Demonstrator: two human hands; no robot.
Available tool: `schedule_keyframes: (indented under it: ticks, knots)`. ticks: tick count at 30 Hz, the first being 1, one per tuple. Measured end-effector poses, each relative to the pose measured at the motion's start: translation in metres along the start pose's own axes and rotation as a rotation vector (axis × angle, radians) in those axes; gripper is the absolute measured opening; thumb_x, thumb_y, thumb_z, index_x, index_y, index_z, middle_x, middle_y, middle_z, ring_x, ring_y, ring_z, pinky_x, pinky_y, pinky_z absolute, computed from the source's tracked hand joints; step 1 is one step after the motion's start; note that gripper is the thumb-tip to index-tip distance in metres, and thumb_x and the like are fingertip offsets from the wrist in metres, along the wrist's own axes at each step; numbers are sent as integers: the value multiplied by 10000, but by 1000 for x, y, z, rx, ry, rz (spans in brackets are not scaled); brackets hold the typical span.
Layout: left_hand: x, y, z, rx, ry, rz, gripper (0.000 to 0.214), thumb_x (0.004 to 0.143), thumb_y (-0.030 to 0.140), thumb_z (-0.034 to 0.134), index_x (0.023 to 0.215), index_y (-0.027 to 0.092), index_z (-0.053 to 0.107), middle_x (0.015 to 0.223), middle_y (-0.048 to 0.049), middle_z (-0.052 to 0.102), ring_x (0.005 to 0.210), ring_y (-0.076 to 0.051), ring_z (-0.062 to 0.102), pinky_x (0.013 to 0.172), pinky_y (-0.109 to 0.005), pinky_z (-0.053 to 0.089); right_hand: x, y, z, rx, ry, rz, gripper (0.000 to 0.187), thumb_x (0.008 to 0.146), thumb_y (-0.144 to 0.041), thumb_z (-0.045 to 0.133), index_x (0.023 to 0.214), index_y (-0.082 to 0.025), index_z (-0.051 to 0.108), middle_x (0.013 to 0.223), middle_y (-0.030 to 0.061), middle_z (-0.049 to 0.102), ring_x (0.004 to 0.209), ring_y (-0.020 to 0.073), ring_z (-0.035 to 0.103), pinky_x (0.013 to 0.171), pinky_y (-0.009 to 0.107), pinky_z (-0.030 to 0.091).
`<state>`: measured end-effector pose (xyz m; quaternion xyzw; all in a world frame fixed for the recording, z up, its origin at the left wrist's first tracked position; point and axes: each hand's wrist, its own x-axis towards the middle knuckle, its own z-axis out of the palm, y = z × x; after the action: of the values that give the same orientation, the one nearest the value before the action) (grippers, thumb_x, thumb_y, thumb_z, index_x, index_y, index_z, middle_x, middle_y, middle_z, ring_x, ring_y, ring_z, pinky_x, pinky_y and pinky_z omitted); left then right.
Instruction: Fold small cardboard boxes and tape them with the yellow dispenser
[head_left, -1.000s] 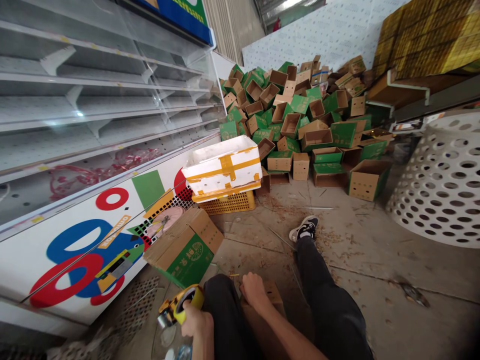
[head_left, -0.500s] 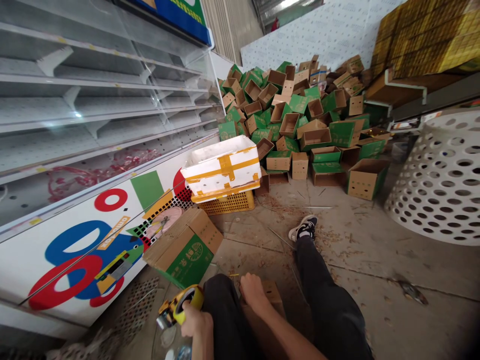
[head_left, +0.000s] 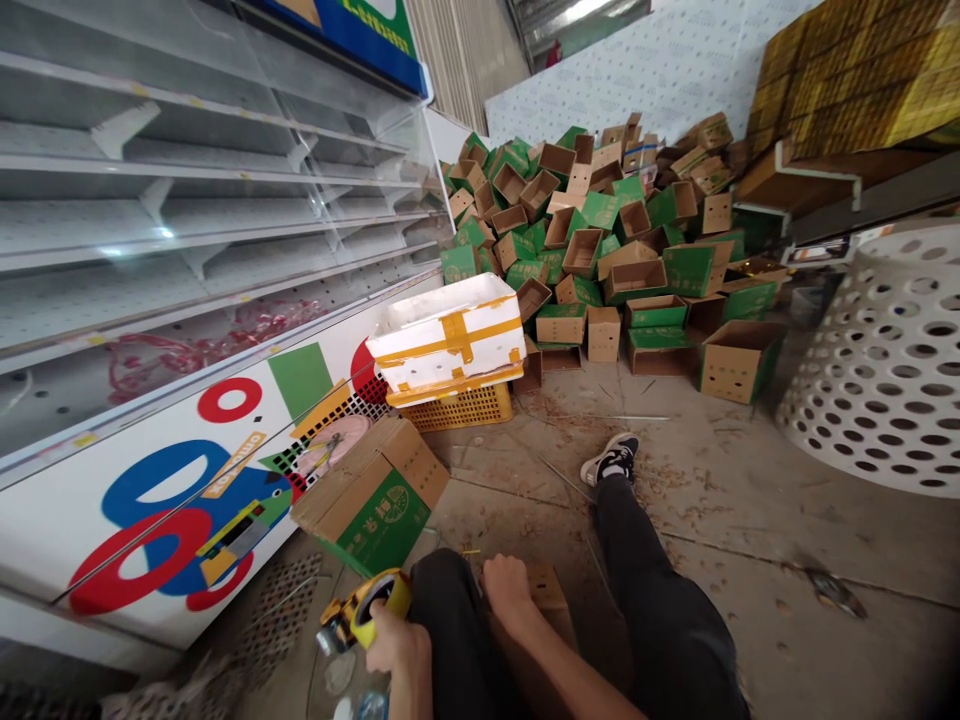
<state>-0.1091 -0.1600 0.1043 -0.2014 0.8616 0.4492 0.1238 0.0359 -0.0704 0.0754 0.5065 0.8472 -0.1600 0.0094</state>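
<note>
My left hand (head_left: 391,640), beside my left knee, is closed round a tape dispenser (head_left: 343,612) that carries a wide yellow roll of tape (head_left: 399,597). Between my legs stands a brown cardboard box (head_left: 551,600), partly hidden by my right forearm. Curled at the left side of this box is my right hand (head_left: 507,588); its fingers face away and I cannot see what is in them. Just past the dispenser, a green and brown carton (head_left: 386,515) rests tilted on the floor.
A white foam box (head_left: 450,340) wrapped in yellow tape sits on a yellow crate (head_left: 469,408). Open cartons (head_left: 581,250) are heaped at the back. Shelving (head_left: 217,200) lines the left; a perforated white basket (head_left: 892,370) stands right. Wood shavings litter the floor.
The view has shifted slightly, so everything appears a little farther right. Both hands keep nearly the same pose, and the tape dispenser stays in my left hand.
</note>
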Motion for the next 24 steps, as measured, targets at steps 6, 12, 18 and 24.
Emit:
schedule_keyframes:
  ticks: [6,12,18,24]
  knots:
    - [2,2,0,-108,-30,-92,643,904,745,486,1257,208,518,1127,-240,708,1217,-443,737,486,-373,605,-8,0,-7,-10,-17,58,353,1067,-32,485,1079,-107,830,1048,190,762,1051,335,758,899,400,624]
    - [-5,7,-3,-139,-53,-131,615,884,751,479,1236,246,489,1234,-239,689,1283,-424,709,533,-362,634,-10,0,-9,4,-22,86,362,1061,-16,478,1092,-102,829,1051,187,762,1057,338,755,890,405,627]
    - [-17,12,-10,-251,-64,-168,745,837,754,581,1283,160,522,1372,-313,650,1359,-389,665,613,-284,640,-11,1,-10,23,-26,101,378,1051,0,467,1108,-103,826,1083,191,760,1087,328,748,899,394,617]
    - [-15,13,-9,-249,-30,-162,607,801,656,655,1203,213,552,1309,-257,697,1286,-424,706,641,-316,662,-5,2,-7,44,-66,116,367,1024,14,488,1094,-75,837,1061,220,758,1070,344,754,885,387,612]
